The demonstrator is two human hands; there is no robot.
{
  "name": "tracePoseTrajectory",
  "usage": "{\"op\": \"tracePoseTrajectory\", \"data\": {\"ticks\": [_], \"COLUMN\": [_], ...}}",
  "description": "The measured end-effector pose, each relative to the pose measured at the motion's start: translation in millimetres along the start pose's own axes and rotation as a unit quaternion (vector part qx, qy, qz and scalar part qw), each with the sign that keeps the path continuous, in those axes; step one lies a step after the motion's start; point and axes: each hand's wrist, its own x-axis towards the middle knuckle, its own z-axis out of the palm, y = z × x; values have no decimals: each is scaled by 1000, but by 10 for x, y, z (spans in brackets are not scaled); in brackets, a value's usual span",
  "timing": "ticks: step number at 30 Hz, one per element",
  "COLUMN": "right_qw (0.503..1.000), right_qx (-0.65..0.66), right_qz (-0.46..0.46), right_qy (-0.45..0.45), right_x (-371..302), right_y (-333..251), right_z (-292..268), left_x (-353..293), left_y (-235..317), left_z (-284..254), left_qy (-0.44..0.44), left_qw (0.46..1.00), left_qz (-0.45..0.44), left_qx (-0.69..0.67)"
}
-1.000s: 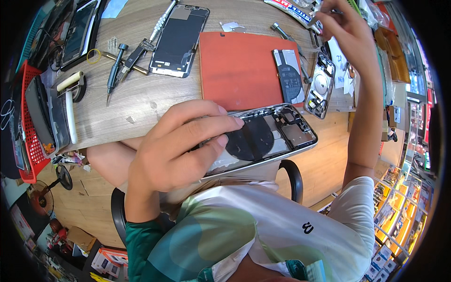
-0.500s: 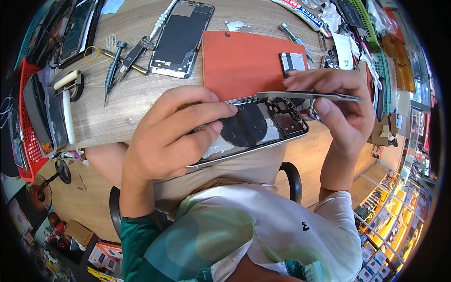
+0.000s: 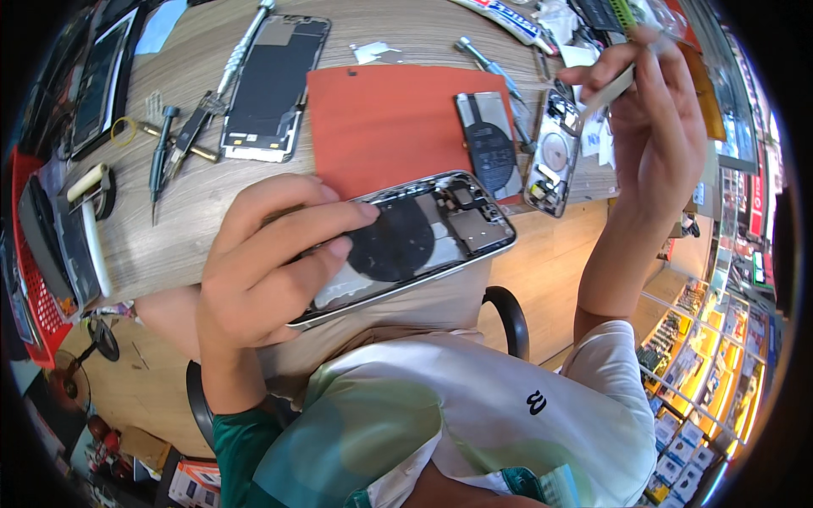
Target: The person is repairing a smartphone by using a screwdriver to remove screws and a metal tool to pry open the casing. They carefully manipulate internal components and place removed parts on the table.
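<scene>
My left hand (image 3: pixel 271 254) grips the left end of an opened phone housing (image 3: pixel 474 233), fingertips resting on its inside. A round black pad (image 3: pixel 394 240) lies in the middle of the housing, with a metal-covered board section at its right end. It is tilted over my lap at the table's near edge. My right hand (image 3: pixel 665 106) is raised at the upper right, its fingers closed on metal tweezers (image 3: pixel 611 91) that point down and left. Beneath the tweezers' tip lies a second opened phone housing (image 3: pixel 555 152). A black and silver phone battery (image 3: pixel 491 148) rests on the red mat (image 3: pixel 385 127).
A detached phone screen (image 3: pixel 275 85) lies at the back left, with screwdrivers (image 3: pixel 159 161) beside it. Another screwdriver (image 3: pixel 483 59) and a white tube (image 3: pixel 512 24) are at the back right. A red basket (image 3: pixel 38 296) stands at the far left.
My right hand with the tweezers has lifted away from the phone housing, up and to the right. The view has shifted rightward. My left hand keeps its hold.
</scene>
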Motion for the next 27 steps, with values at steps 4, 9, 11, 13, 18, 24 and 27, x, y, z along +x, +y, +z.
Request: {"op": "tracePoseTrajectory", "data": {"ticks": [4, 9, 11, 13, 18, 24, 27], "right_qw": [992, 984, 961, 950, 989, 997, 999], "right_qx": [-106, 172, 273, 307, 104, -35, 0], "right_qz": [64, 41, 18, 13, 98, 67, 24], "right_qy": [33, -5, -41, -48, -29, -30, -24], "right_x": [42, -156, -252, -312, -206, -253, -263], "right_y": [-199, -78, 55, 155, 113, 166, 205], "right_z": [-224, -337, -280, -60, 573, 626, 701], "left_x": [-46, -44, -32, -31, -74, -64, -80], "left_y": [-26, -72, -95, -97, -86, -91, -106], "left_z": [4, 35, 26, 28, 7, 21, 38], "left_qy": [-14, 4, 4, 6, -13, -10, -4], "left_qw": [1000, 1000, 999, 999, 999, 999, 999], "left_qz": [10, 29, 38, 43, 26, 32, 40], "left_qx": [17, -8, -9, -9, 13, 14, 24]}}
